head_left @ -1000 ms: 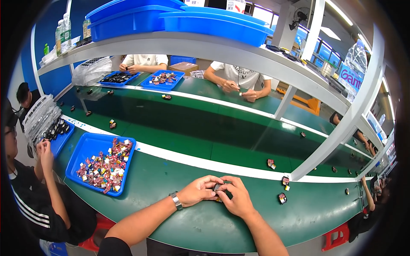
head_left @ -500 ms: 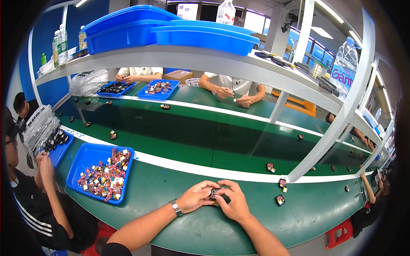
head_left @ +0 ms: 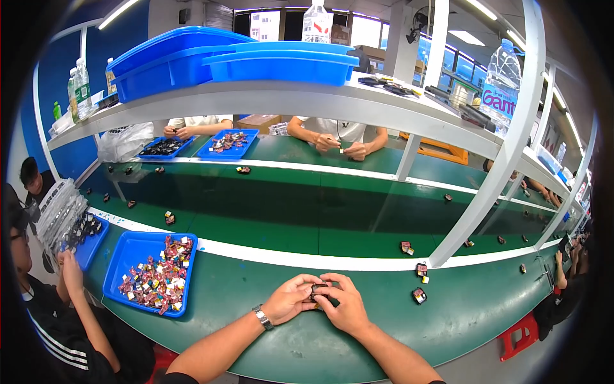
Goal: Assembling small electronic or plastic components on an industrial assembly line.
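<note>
Over the near green bench (head_left: 268, 358), both my hands are closed around one small black part (head_left: 318, 292). My left hand (head_left: 288, 301), with a metal-banded watch at its wrist, grips the part from the left. From the other side, my right hand (head_left: 347, 308) presses fingertips and thumb against it. The fingers cover much of the part, so its exact kind does not show; a bit of yellow peeks out underneath. To the left sits a blue tray (head_left: 113, 272) heaped with small red, white and yellow pieces. Right of my hands lies a small black-and-white assembly (head_left: 419, 295).
A white-edged green conveyor belt (head_left: 281, 224) runs beyond the bench, carrying scattered small assemblies. Overhead, a shelf (head_left: 256, 102) holds blue bins (head_left: 281, 67) and bottles. A white post (head_left: 476, 192) slants down at right. Co-workers sit at left, opposite and far right.
The view has shifted slightly. My right fingers have straightened somewhat and lie further over the black part, which both hands still hold.
</note>
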Demonstrator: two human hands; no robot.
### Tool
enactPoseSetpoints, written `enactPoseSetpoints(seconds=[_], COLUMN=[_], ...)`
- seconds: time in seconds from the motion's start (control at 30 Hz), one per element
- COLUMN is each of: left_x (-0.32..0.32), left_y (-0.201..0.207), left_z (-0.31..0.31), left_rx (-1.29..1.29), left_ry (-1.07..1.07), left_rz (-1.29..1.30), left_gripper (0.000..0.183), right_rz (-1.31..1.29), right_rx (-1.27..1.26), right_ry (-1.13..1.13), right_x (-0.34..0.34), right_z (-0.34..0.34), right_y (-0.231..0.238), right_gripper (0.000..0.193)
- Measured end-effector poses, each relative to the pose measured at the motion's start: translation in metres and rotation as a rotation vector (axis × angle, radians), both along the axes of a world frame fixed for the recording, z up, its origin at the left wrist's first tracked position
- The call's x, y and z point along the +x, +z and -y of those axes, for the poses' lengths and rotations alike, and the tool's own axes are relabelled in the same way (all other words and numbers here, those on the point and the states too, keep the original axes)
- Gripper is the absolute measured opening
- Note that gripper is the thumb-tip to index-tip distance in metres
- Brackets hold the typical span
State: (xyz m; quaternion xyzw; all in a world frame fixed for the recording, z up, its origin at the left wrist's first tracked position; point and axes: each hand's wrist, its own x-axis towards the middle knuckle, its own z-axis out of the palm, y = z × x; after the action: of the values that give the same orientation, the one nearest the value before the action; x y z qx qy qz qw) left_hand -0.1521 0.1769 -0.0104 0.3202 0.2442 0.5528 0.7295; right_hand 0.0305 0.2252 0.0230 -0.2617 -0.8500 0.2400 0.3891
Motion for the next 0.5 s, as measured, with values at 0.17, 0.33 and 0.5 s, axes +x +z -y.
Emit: enactPoseSetpoints(seconds=[0.17, 0.33, 0.5], left_x=[-0.0015, 0.0021, 0.0034], left_y=[0.0018, 0.0006, 0.0005], left_z=[0.0021, 0.0023, 0.0034], left_rx=[0.017, 0.018, 0.054], left_ry=[-0.018, 0.012, 0.023], left_rz=[-0.007, -0.009, -0.002], left_gripper=[0.024, 0.025, 0.024], right_rz=[-0.035, -0.059, -0.079], right_rx=[-0.044, -0.087, -0.022], right_ry=[0.020, 0.039, 0.102], right_x=[-0.0009, 0.0007, 0.0017], right_z=[0.0019, 0.0021, 0.0044], right_y=[0.0042, 0.0023, 0.0102], right_gripper=[0.019, 0.021, 0.028])
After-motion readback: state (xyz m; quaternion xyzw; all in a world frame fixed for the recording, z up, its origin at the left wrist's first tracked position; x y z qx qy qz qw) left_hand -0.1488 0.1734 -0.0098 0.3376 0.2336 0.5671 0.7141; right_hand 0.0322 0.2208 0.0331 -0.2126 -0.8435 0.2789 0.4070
